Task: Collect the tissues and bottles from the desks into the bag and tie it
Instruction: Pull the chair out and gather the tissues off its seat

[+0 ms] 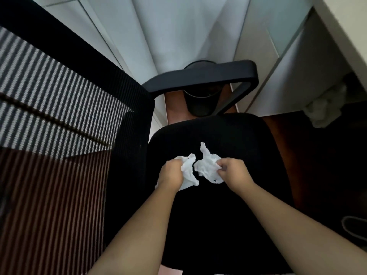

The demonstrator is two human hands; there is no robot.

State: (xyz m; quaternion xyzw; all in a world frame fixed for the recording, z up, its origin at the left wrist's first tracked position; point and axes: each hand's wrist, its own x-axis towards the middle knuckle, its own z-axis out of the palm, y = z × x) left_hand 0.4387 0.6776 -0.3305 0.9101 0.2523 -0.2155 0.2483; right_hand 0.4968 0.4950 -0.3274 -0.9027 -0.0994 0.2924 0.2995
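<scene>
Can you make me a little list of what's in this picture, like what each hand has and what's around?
left hand: grips the left tissue
right hand: pinches the right tissue
tissues: white, crumpled, close together
where: over the black chair seat
armrest: black, beyond the seat
bin: black, on the floor under the armrest

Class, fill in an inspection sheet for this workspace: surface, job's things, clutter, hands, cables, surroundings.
Surface: black chair seat.
Job's things: left tissue and right tissue, both crumpled; no bag or bottles seen.
Clutter: white crumpled heap at far right, unidentifiable.
Hands: left hand grips the left tissue; right hand grips the right tissue.
Cables: nothing seen.
Surroundings: mesh backrest, armrest, black bin beyond it.
</scene>
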